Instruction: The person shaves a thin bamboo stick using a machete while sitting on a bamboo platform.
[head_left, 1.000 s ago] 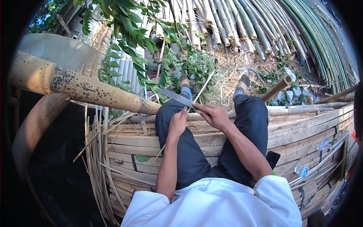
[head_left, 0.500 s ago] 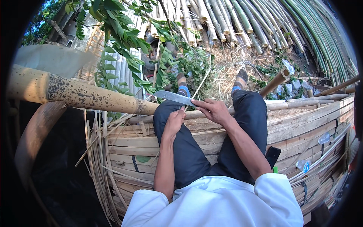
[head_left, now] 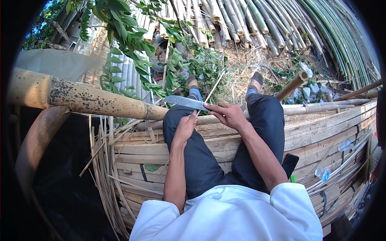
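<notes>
My right hand (head_left: 232,117) is closed on the handle of a large knife (head_left: 183,102), its index finger stretched along the base of the blade. The broad grey blade points left over my left knee. Closed in a pinch, my left hand (head_left: 185,127) grips the near end of a thin bamboo strip (head_left: 216,86) just below the blade. That strip slants up and away to the right, crossing the blade close to my right fingertips. Whether the edge bites into the strip cannot be made out.
I sit on a stack of split bamboo slats (head_left: 136,150). A thick bamboo pole (head_left: 96,98) juts in from the left, above thin loose strips (head_left: 105,176). A phone (head_left: 290,164) and plastic cups (head_left: 322,174) lie at right. Bamboo poles (head_left: 257,24) and leafy branches (head_left: 124,30) lie ahead.
Both hands and the knife keep nearly the same place. The bamboo strip has shifted slightly against the blade.
</notes>
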Motion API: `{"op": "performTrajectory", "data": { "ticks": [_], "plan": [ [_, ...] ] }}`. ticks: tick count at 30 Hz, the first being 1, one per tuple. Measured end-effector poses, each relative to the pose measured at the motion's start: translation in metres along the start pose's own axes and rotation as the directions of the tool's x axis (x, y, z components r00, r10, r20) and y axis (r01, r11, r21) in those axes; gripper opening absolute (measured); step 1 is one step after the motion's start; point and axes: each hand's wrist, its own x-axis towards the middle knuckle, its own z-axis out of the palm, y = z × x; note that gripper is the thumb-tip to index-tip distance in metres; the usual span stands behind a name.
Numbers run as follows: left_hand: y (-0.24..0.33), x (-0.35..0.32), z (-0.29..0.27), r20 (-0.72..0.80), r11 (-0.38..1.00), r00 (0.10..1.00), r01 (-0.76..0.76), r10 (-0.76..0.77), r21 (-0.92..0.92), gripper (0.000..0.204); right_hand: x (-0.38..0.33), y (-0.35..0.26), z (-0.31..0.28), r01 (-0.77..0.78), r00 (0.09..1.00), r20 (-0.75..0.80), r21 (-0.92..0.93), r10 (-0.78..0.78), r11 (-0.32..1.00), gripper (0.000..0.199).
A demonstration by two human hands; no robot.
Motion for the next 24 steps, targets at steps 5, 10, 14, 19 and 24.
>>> {"op": "performTrajectory", "data": {
  "ticks": [5, 10, 14, 19, 24],
  "plan": [
    [-0.002, 0.001, -0.001, 0.003, 1.000, 1.000, 0.008, -0.008, 0.001, 0.042, 0.000, 0.001, 0.000, -0.002, 1.000, 0.011, -0.005, 0.002, 1.000, 0.040],
    [0.007, -0.007, -0.007, 0.018, 0.995, 0.999, 0.033, -0.031, -0.095, 0.040, 0.002, 0.014, -0.007, -0.070, 0.998, -0.010, 0.009, 0.070, 0.998, 0.038],
    [0.006, -0.014, -0.007, -0.016, 0.997, 1.000, 0.022, -0.023, -0.079, 0.038, 0.009, 0.030, -0.014, -0.233, 0.946, -0.185, 0.187, 0.267, 0.954, 0.034],
    [0.007, -0.013, -0.007, 0.012, 0.992, 0.999, 0.049, -0.048, -0.117, 0.038, 0.008, 0.020, -0.010, -0.164, 0.971, -0.131, 0.239, 0.199, 0.957, 0.034],
    [0.003, -0.008, -0.006, -0.018, 0.995, 0.999, 0.032, -0.034, -0.091, 0.038, 0.005, 0.000, -0.006, 0.002, 0.992, 0.123, 0.106, -0.015, 0.994, 0.034]
  ]
}}
